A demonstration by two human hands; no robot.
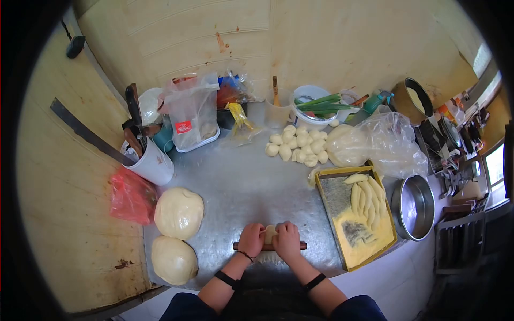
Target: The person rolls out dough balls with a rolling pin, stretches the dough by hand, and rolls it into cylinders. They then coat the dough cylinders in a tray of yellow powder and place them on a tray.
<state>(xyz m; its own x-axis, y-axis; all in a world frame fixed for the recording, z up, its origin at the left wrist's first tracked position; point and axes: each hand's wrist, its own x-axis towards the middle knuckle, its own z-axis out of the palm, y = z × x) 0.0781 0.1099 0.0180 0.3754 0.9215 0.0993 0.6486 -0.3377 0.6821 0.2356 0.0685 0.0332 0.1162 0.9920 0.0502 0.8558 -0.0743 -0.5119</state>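
**Rolling a small dough piece flat on the steel table**

Both forearms, each with a dark wristband, reach forward from the bottom of the view to the rolling pin (269, 246), which lies crosswise on the metal table (241, 182) close to the person. The left hand (251, 239) and right hand (287, 240) are curled down over the pin, side by side near its middle, palms pressing rather than clenching. Between them a small pale dough piece (270, 233) shows just above the pin, touching it.

To do this well, I judge that pressure should stay even across both palms so the piece spreads into a long oval like the shaped pieces (367, 195) already lying in the yellow floured tray (327, 184) to the right. With the hands so close together, the pin's ends are free; keeping it level matters, or the dough thins on one side. Short, light strokes suit so small a piece, and the bare steel may make it stick.

Farther off, a cluster of portioned dough balls (297, 144) waits beside a plastic-wrapped dough lump (345, 144). Two large dough mounds (178, 213) sit at the left, near a red bag (131, 198). A round metal pan (413, 207) stands beyond the tray.
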